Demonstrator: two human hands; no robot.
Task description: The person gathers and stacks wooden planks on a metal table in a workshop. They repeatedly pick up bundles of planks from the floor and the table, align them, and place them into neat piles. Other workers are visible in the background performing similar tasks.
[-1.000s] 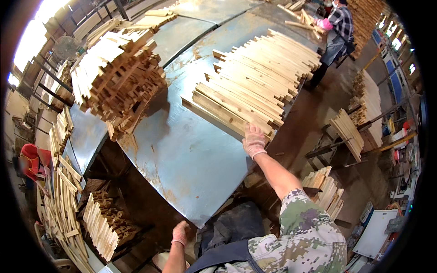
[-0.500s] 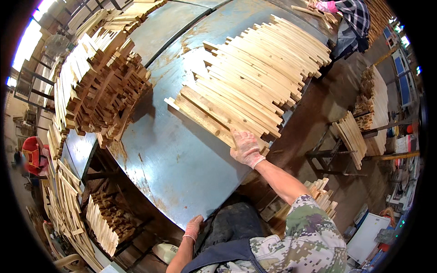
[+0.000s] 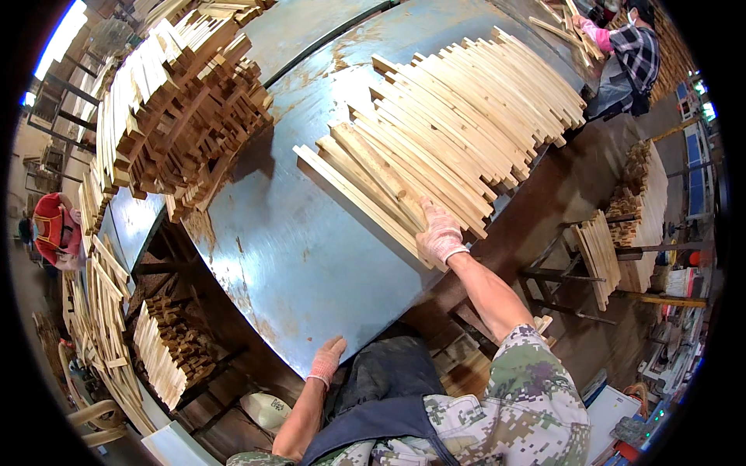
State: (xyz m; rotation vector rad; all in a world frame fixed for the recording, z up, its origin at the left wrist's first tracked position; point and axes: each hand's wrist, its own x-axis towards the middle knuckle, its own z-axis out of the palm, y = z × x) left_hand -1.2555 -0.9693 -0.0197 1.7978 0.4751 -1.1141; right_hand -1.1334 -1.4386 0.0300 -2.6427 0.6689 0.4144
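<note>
My right hand [image 3: 441, 233], in a pale knit glove, is closed over the near end of a wooden strip [image 3: 378, 165] with a rough, darker face. To its left, a pair of strips [image 3: 353, 200] lies at a slant, with a narrow gap between. On the far side, a wide row of pale wooden strips [image 3: 466, 109] lies side by side with uneven ends. My left hand [image 3: 329, 359], gloved too, lies with its fingers extended on the near corner of the blue-grey metal table [image 3: 303, 287]; it holds nothing.
A tall stack of wooden strips [image 3: 186, 109] stands at the table's left. More stacked strips [image 3: 171, 349] sit low at left. At right, strips lean on a metal rack [image 3: 548, 276]. Co-workers stand at far right [image 3: 633, 58] and far left [image 3: 58, 229].
My right hand has shifted slightly right. The darker strip has turned and parted from the strips on its left, opening a gap. My left hand stays by the table corner.
</note>
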